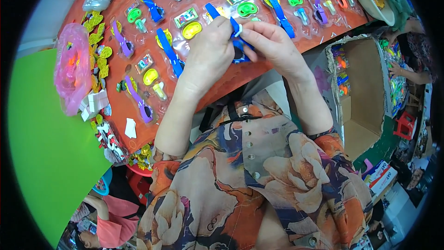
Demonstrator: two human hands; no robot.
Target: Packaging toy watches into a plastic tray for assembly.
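Over the red table [217, 83], both my hands are closed on a blue toy watch [239, 55]. My left hand [210, 48] pinches one strap, its back turned up. My right hand [273, 44] pinches the other side, near a small white piece [238, 30] on the strap. My fingers partly cover the watch. Around them lie clear plastic blister trays holding toy watches, including a blue watch [170, 53] at left and another blue watch [279, 14] at right. A yellow pacifier-shaped piece [192, 30] and a green one [247, 9] sit in trays close by.
Along the left edge lie a pink plastic bag [73, 69], yellow foil pieces [96, 58] and white cards [131, 128]. A white basin [372, 0] stands at the far right. An open cardboard box [360, 92] is beside me. Other people are at lower left and far right.
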